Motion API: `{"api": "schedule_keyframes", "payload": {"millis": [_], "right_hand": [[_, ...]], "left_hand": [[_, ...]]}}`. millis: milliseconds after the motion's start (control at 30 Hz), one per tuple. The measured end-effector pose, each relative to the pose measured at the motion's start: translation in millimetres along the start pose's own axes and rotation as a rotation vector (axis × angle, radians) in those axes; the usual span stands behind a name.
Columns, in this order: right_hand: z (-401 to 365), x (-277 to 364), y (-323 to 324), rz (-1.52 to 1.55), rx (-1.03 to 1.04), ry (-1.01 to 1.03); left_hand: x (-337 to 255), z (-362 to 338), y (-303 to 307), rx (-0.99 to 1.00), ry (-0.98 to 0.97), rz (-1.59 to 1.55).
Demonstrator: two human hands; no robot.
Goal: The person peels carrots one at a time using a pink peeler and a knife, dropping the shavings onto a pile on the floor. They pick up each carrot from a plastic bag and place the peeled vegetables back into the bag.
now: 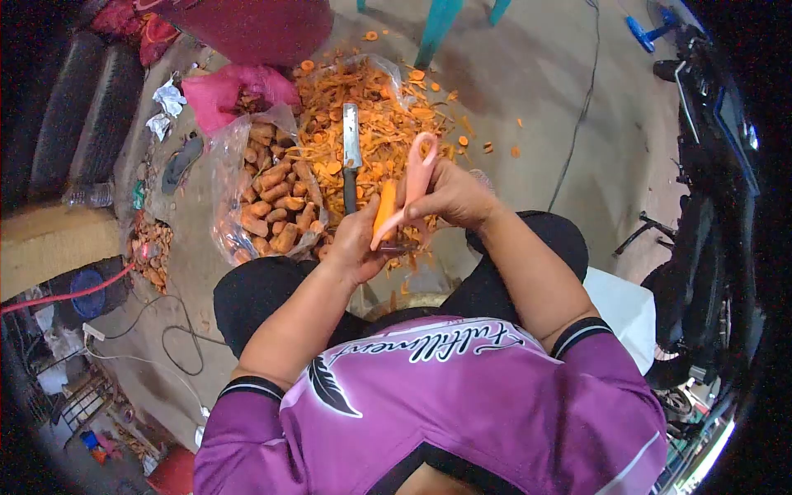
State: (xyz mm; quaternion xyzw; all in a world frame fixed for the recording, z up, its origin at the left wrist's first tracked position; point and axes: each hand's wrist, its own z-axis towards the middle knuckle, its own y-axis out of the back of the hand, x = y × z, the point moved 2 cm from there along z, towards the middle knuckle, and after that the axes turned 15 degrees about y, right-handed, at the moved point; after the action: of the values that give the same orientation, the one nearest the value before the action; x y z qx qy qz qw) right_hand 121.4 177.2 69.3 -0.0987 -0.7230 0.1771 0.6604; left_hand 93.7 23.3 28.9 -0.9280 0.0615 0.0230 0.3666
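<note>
My left hand (358,245) is closed around a bright orange peeled carrot (385,208). A pink peeler (421,169) with a looped handle is gripped in my right hand (459,196), its head lying against the carrot. Beyond my hands spreads a heap of orange peelings (330,136) with round carrot slices among them. On that heap rests a knife (351,144) with a wide blade and a dark handle, pointing away from me. Left of it, a clear plastic bag (227,186) holds many unpeeled carrots (276,206).
A pink mesh sack (216,99) and a large dark red tub (256,33) stand at the far left. Teal stool legs (437,33) rise behind the peelings. A black cable (582,115) crosses the floor on the right; more cables lie at left near a wooden block (58,247).
</note>
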Motion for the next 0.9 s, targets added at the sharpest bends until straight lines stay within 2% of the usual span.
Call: {"api": "schedule_keyframes", "payload": {"millis": [100,233,333,367,467,500,600,633,733,767,867,900], "right_hand": [[5.5,-10.0,19.4,-0.027,-0.159,0.000],[9.8,-9.3,66.0,-0.193,-0.657,0.082],[7.9,-10.6,57.1,0.007,-0.602,0.049],[7.5,-8.9,46.0,0.136,-0.517,0.104],[9.9,-21.0,50.1,0.155,-0.501,0.101],[10.2,-16.9,58.4,-0.004,-0.570,0.053],[8.0,-5.0,62.6,0.049,-0.648,0.111],[9.8,-5.7,55.2,0.055,-0.601,0.092],[4.0,4.6,14.5,0.061,-0.185,0.063],[2.1,4.6,5.4,0.002,-0.063,-0.016],[2.1,-6.0,1.7,0.048,-0.045,-0.017],[4.4,-10.4,13.2,-0.077,-0.094,-0.049]], "left_hand": [[2.9,-4.1,-2.1,-0.028,0.008,0.045],[2.2,-9.4,-15.3,-0.065,-0.007,0.104],[1.0,-12.5,-23.2,-0.113,-0.061,0.087],[0.7,-9.0,-20.3,-0.102,-0.098,0.125],[3.8,-1.3,-9.3,-0.093,-0.165,0.228],[3.7,-3.3,-10.9,-0.096,-0.165,0.257],[0.6,-9.1,-19.8,-0.167,-0.157,0.220],[-1.0,-9.9,-21.3,-0.201,-0.158,0.180],[-5.4,-4.2,-11.7,-0.214,-0.088,0.102],[-4.6,-6.3,-14.5,-0.192,-0.082,0.069],[-3.7,-10.5,-21.4,-0.126,-0.078,0.038],[-2.3,-3.5,-8.0,-0.105,-0.088,0.070]]}}
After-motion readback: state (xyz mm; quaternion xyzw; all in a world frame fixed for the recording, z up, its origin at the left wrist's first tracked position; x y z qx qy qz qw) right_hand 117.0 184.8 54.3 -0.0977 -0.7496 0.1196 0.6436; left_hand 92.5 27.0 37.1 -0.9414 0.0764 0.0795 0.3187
